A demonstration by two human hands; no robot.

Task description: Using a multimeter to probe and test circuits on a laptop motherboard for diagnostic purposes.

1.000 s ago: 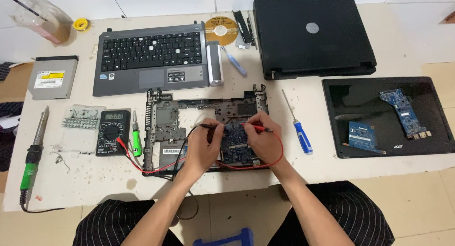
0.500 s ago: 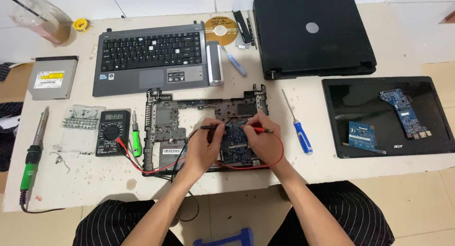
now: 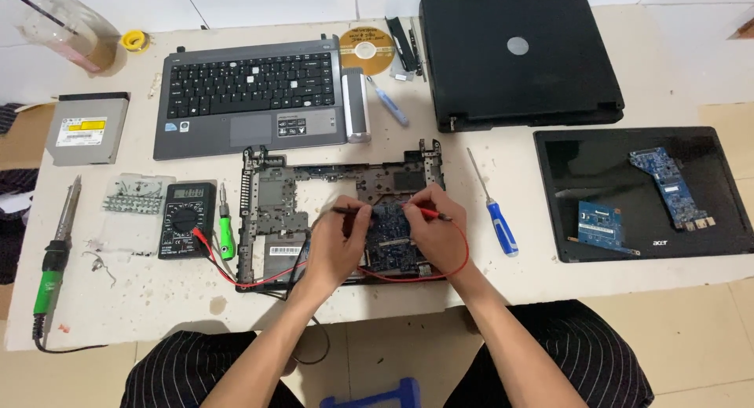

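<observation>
Blue circuit board (image 3: 390, 239) at near centre, with one red probe (image 3: 426, 213) and one black probe (image 3: 345, 210). Screwdriver (image 3: 500, 234) handle blue, soldering iron (image 3: 49, 267) grip green, multimeter (image 3: 186, 219) black. Desk (image 3: 141, 298) white, speckled; trousers (image 3: 181, 373) black with thin pale stripes.

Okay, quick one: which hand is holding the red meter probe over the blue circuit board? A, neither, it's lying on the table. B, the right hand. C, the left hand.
B: the right hand grips the red probe above the blue circuit board, while the left hand holds the black probe.

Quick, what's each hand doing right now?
Left hand: closed on the black probe.
Right hand: closed on the red probe.
</observation>
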